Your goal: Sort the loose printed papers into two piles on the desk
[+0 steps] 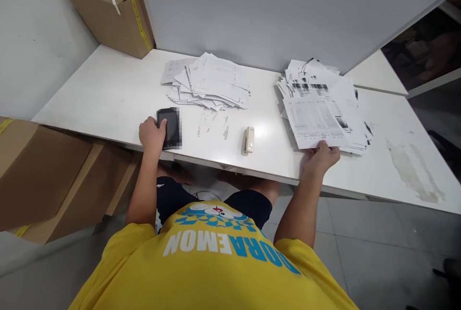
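My left hand (pixel 152 133) grips a dark smartphone (pixel 169 127) by its left side, thumb over the screen, at the front edge of the white table. On the right, my right hand (pixel 322 157) pinches the near edge of a printed sheet (pixel 313 120), thumb on top and fingers underneath. That sheet lies over a loose pile of printed papers (pixel 347 103). A cream stapler (pixel 248 141) rests on the table between my hands. Behind it, toward the wall, lies another uneven stack of papers (pixel 212 81).
A taped cardboard box (pixel 108 14) leans at the back left corner of the table (pixel 93 93). More cardboard boxes (pixel 54 170) stand by the table's left front edge. A grey panel (pixel 252 12) rises behind the papers. Brownish stains (pixel 414 170) mark the right end.
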Motion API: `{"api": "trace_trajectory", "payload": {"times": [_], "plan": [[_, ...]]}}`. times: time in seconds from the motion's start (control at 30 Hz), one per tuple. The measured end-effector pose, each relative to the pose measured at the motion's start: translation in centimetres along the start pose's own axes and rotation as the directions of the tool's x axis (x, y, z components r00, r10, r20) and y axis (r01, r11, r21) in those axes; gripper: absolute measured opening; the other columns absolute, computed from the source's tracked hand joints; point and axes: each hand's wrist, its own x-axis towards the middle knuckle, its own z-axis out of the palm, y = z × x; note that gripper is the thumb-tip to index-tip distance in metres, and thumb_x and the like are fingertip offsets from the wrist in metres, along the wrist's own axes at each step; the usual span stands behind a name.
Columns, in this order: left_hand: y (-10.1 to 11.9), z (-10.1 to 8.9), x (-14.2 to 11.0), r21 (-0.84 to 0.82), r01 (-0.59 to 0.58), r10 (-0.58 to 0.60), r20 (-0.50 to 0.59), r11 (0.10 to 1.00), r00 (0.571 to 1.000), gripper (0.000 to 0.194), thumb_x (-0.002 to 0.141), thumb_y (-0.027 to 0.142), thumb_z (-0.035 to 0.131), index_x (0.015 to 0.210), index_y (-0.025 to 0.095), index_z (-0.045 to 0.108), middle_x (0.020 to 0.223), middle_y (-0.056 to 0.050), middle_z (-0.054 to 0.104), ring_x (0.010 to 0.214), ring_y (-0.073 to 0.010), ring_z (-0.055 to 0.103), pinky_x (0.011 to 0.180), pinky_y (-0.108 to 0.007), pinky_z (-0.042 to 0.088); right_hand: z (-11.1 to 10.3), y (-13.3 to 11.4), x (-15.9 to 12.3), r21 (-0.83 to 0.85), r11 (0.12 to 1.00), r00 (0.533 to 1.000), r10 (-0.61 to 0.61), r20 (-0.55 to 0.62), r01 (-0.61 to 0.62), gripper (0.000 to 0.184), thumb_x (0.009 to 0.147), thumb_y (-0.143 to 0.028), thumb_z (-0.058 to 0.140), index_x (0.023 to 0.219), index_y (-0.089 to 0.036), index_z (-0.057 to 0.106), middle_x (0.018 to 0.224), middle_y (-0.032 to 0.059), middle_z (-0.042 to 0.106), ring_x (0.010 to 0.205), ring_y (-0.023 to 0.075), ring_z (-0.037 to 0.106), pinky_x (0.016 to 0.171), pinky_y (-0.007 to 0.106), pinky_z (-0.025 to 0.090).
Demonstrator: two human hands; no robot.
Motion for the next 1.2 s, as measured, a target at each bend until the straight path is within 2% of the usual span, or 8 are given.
{"api": "trace_trajectory", "payload": {"times": [0.37, 0.57, 0.63, 0.9, 1.07, 1.2], "plan": [[0.5, -0.2, 0.0, 0.022, 0.019, -0.019, 0.004, 1.000, 1.000, 0.038, 0.092, 0.048, 0.052, 0.100, 0.013, 0.064, 0.100, -0.020, 0.068, 0.108, -0.0393, 0.060, 0.096, -0.051, 0.048, 0.1, 0.5, 0.2, -0.009, 0.997, 0.997, -0.073, -0.010, 0.073, 0.014, 0.083, -0.021, 0.047, 0.085, -0.025, 0.034, 0.084, 0.0004, 0.050, 0.069, 0.0108, 0.050, 0.059, 0.026, 0.042], [0.4, -0.2, 0.2, 0.032, 0.011, -0.011, 0.000, 0.999, 1.000, 0.040, 0.092, 0.049, 0.051, 0.099, 0.012, 0.064, 0.100, -0.021, 0.069, 0.106, -0.0389, 0.062, 0.096, -0.050, 0.048, 0.1, 1.7, 1.0, 0.029, 0.992, 0.992, -0.122, -0.018, 0.123, 0.028, 0.083, -0.041, 0.057, 0.085, -0.025, 0.034, 0.086, 0.0005, 0.050, 0.071, 0.0130, 0.052, 0.058, 0.027, 0.043], [0.5, -0.2, 0.1, 0.041, 0.004, -0.004, -0.003, 0.999, 1.000, 0.040, 0.092, 0.049, 0.050, 0.099, 0.012, 0.064, 0.100, -0.021, 0.069, 0.106, -0.0384, 0.062, 0.096, -0.049, 0.048, 0.1, 2.1, 1.4, 0.066, 0.989, 0.991, -0.129, -0.025, 0.130, 0.032, 0.081, -0.043, 0.060, 0.084, -0.025, 0.034, 0.084, -0.0002, 0.049, 0.069, 0.0124, 0.051, 0.056, 0.027, 0.041], [0.6, -0.2, 0.2, 0.064, 0.017, -0.016, -0.012, 0.998, 1.000, 0.039, 0.091, 0.049, 0.051, 0.098, 0.013, 0.064, 0.100, -0.020, 0.071, 0.104, -0.0391, 0.063, 0.094, -0.050, 0.050, 0.0, 2.6, 1.6, 0.198, 0.973, 0.992, -0.115, -0.050, 0.123, 0.032, 0.077, -0.037, 0.066, 0.080, -0.024, 0.036, 0.078, -0.0025, 0.049, 0.063, 0.0090, 0.048, 0.049, 0.020, 0.038], [0.4, 0.0, 0.3, 0.042, 0.014, -0.013, -0.019, 0.999, 1.000, 0.038, 0.090, 0.049, 0.051, 0.098, 0.014, 0.063, 0.097, -0.019, 0.070, 0.105, -0.0391, 0.062, 0.096, -0.051, 0.049, 0.0, 2.4, 1.7, 0.197, 0.974, 0.993, -0.106, -0.055, 0.115, 0.026, 0.078, -0.032, 0.063, 0.080, -0.024, 0.038, 0.077, -0.0026, 0.050, 0.062, 0.0084, 0.049, 0.047, 0.019, 0.038], [0.4, 0.0, 0.4, 0.017, 0.027, -0.026, -0.027, 0.999, 0.999, 0.036, 0.089, 0.049, 0.053, 0.097, 0.015, 0.063, 0.096, -0.018, 0.070, 0.105, -0.0383, 0.063, 0.096, -0.051, 0.049, 0.0, 2.6, 1.9, 0.168, 0.979, 0.993, -0.106, -0.048, 0.112, 0.026, 0.080, -0.034, 0.062, 0.081, -0.024, 0.038, 0.081, -0.0013, 0.052, 0.066, 0.0094, 0.053, 0.048, 0.019, 0.041]]}}
